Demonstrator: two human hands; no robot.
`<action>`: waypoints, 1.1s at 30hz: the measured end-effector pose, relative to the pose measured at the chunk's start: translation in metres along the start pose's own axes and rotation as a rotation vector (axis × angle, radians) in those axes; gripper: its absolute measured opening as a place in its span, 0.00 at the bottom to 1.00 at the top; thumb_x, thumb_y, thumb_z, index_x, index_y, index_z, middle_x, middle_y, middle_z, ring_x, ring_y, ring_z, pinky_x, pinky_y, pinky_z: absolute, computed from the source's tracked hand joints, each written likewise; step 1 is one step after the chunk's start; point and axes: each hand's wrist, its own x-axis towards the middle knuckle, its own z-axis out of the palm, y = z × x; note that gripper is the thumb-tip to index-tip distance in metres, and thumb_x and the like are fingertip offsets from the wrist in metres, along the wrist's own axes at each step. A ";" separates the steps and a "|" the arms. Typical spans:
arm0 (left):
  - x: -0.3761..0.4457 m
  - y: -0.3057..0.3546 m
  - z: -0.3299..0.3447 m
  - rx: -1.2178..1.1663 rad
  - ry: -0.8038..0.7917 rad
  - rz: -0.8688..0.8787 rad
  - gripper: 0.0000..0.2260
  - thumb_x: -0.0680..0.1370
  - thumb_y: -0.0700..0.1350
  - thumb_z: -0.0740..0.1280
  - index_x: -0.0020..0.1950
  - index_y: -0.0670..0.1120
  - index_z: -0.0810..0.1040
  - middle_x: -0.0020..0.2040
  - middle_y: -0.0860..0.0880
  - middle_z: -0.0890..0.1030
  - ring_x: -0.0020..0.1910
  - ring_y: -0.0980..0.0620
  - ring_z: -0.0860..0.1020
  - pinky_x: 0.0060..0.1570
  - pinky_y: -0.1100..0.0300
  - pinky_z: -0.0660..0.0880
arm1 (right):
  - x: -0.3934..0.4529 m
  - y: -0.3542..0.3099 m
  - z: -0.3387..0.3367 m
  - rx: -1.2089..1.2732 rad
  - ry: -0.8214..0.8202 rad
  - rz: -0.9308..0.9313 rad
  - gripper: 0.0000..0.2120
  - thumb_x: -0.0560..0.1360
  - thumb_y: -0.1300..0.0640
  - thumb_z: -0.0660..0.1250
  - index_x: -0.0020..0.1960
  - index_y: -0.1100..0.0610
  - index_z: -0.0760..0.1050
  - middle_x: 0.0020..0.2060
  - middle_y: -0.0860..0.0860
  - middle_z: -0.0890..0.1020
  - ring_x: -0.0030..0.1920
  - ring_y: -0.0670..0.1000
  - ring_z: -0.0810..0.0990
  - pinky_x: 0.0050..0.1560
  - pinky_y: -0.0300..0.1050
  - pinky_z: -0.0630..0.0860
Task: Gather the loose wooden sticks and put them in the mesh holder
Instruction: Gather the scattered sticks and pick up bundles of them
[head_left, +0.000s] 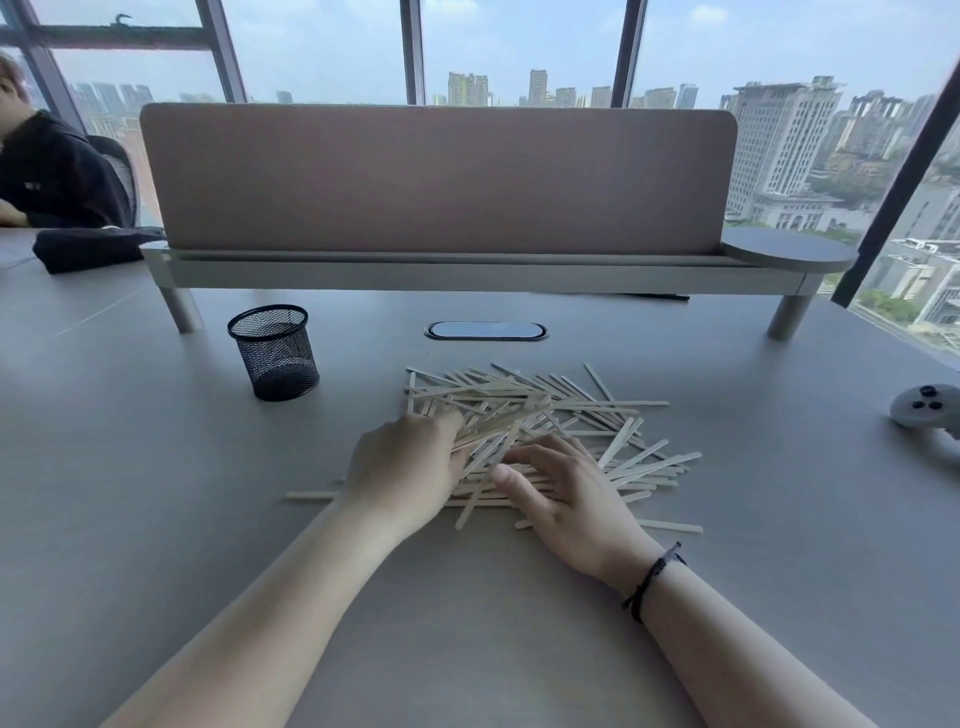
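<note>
A loose heap of pale wooden sticks (582, 410) lies spread on the grey table in front of me. My left hand (402, 467) grips a bundle of sticks at the heap's left side, fingers curled round them. My right hand (566, 486) lies on top of the heap's near part, fingers bent over the sticks, thumb pointing left. The black mesh holder (274, 352) stands upright to the far left of the heap and looks empty.
A raised shelf with a pink divider panel (436, 176) runs across the back of the table. An oval cable port (485, 331) sits behind the heap. A grey controller (927, 410) lies at the right edge. A seated person and a dark pouch (93, 249) are far left.
</note>
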 end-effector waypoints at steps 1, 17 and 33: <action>-0.001 0.003 -0.001 0.021 0.003 0.036 0.10 0.81 0.56 0.63 0.51 0.50 0.75 0.45 0.46 0.84 0.46 0.39 0.81 0.38 0.53 0.72 | 0.001 0.000 0.001 -0.012 0.001 -0.013 0.32 0.74 0.26 0.52 0.53 0.48 0.82 0.48 0.44 0.81 0.56 0.46 0.75 0.61 0.43 0.69; 0.008 0.004 -0.012 -1.424 0.324 -0.279 0.20 0.80 0.52 0.69 0.31 0.46 0.72 0.20 0.52 0.62 0.18 0.54 0.58 0.22 0.65 0.56 | 0.006 0.000 -0.006 0.194 0.224 0.233 0.19 0.81 0.47 0.60 0.36 0.52 0.80 0.34 0.39 0.84 0.40 0.39 0.80 0.41 0.37 0.72; 0.008 -0.005 -0.003 -1.230 0.430 -0.210 0.36 0.73 0.64 0.72 0.31 0.33 0.64 0.22 0.40 0.63 0.20 0.43 0.62 0.21 0.50 0.63 | 0.003 -0.005 -0.005 0.182 0.189 0.225 0.20 0.82 0.46 0.60 0.35 0.52 0.80 0.34 0.44 0.84 0.39 0.42 0.80 0.47 0.45 0.76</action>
